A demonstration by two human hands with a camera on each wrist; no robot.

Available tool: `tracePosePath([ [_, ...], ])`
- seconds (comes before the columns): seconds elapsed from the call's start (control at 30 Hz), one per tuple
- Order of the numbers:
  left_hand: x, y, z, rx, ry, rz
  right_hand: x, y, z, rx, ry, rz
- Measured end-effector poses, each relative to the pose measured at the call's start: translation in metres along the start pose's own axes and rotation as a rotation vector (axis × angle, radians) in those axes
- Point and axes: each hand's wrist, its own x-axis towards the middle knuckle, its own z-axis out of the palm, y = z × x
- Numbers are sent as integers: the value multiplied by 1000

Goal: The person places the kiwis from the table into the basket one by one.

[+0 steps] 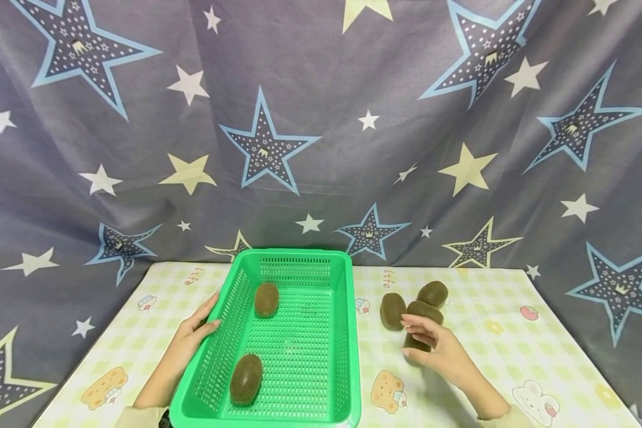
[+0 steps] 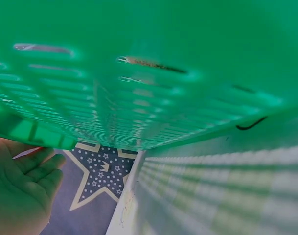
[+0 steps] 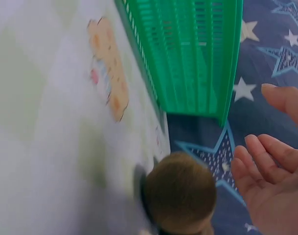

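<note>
A green plastic basket (image 1: 353, 333) holds two brown kiwis, a kiwi at the back left (image 1: 266, 299) and another kiwi nearer the front (image 1: 246, 380). At the basket's left rim is my left hand (image 1: 189, 333), its loosely bent fingers (image 2: 43, 171) just under the rim in the left wrist view. My right hand (image 1: 441, 351) hovers over several kiwis on the table, thumb and fingers apart with nothing between them. It partly hides a front kiwi (image 1: 418, 343) and a middle kiwi (image 1: 427, 310). One large kiwi (image 3: 180, 193) shows beside the hand in the right wrist view.
Beside the right hand lie a left kiwi (image 1: 392, 311) and a back kiwi (image 1: 433, 293). A checked tablecloth (image 1: 476, 362) with cartoon prints covers the table. Behind the table hangs a grey curtain (image 1: 321, 71) with stars, reaching down to the back edge.
</note>
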Motion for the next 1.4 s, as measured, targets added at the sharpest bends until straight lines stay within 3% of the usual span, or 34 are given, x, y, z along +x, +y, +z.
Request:
tracePosePath([
  [0.63, -1, 3, 0, 17, 7, -26, -17, 25, -14, -153, 161, 156],
  [1.07, 0, 4, 1, 12, 7, -24, -16, 32, -16, -71, 67, 264],
  [1.4, 0, 1, 0, 1, 7, -3, -15, 34, -13, -74, 19, 219],
])
